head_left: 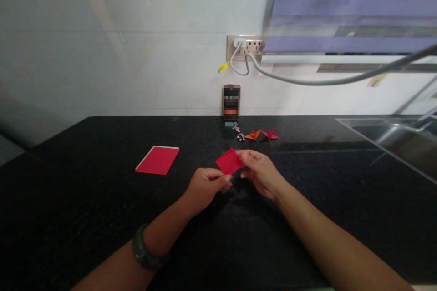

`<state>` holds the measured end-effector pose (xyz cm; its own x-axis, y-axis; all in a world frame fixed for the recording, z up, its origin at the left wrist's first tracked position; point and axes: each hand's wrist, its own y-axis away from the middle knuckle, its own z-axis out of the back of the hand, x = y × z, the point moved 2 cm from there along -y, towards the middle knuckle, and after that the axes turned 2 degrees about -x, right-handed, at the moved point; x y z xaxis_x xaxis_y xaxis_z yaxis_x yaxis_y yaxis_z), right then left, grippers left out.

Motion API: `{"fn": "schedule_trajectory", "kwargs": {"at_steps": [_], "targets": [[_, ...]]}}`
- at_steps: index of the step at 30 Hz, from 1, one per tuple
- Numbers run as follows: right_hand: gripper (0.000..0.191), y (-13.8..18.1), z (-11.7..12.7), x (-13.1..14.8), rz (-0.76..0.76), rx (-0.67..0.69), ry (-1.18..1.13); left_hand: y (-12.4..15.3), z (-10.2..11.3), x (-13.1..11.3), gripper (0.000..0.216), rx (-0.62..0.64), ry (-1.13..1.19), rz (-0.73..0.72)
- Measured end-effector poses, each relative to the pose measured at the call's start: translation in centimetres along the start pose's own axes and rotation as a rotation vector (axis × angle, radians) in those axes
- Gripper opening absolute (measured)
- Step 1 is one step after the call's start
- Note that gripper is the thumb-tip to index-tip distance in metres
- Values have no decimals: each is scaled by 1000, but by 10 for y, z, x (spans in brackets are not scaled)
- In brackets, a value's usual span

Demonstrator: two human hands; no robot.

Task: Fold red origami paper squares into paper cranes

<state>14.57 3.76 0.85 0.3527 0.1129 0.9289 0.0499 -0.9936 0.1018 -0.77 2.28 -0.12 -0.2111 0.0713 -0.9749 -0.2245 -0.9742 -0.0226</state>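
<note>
A small folded square of red paper (229, 162) is held up just above the dark countertop, one corner pointing away from me. My left hand (208, 185) pinches its near corner between thumb and fingers. At its right corner, my right hand (258, 169) grips the paper with thumb and forefinger, the other fingers curled below. Behind the hands sit an orange origami crane (253, 135) and a red origami crane (271, 134). To the left lies a stack of red paper (157, 160) with a pale edge showing underneath.
A phone (231, 101) with a blurred screen leans on the wall, a beaded strap (239, 132) before it. Grey cables (307, 82) hang from a wall socket (245, 47). A steel sink (403, 138) is set into the black countertop (85, 200) at right.
</note>
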Motion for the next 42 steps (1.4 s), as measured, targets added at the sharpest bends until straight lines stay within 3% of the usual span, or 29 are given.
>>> {"fn": "schedule_trajectory", "kwargs": {"at_steps": [2, 5, 12, 15, 18, 20, 24, 28, 33, 36, 40, 42], "targets": [[26, 5, -7, -6, -43, 130, 75, 0, -1, 2, 19, 33, -40, -40], [20, 10, -13, -13, -42, 165, 71, 1, -2, 1, 18, 54, -62, -75], [18, 2, -4, -5, 42, -70, -1, 3, -4, -6, 22, 91, -51, -31], [20, 0, -1, -4, 69, -95, 5, 4, -6, -7, 22, 107, -16, 9], [22, 1, 1, -1, 169, -56, 179, 3, -7, -5, 20, 142, 76, 56], [24, 4, -1, 3, 276, 41, 387, 3, -7, -4, 21, 146, 171, 68], [30, 8, -5, 3, 328, 189, 545, 0, -2, -2, 19, 5, 217, 50], [22, 6, -6, -5, 222, 123, 452, -3, 4, 2, 22, -132, 301, 88], [17, 5, -6, -9, 202, 106, 490, -4, 4, 4, 25, -172, 399, 111], [16, 5, -6, -11, 244, 113, 509, -4, 4, 4, 26, -160, 417, 110], [27, 5, -3, -12, 356, -21, 491, -4, 5, 3, 26, -215, 463, 129], [24, 5, -2, -12, 372, -54, 565, -5, 5, 3, 26, -241, 480, 126]]}}
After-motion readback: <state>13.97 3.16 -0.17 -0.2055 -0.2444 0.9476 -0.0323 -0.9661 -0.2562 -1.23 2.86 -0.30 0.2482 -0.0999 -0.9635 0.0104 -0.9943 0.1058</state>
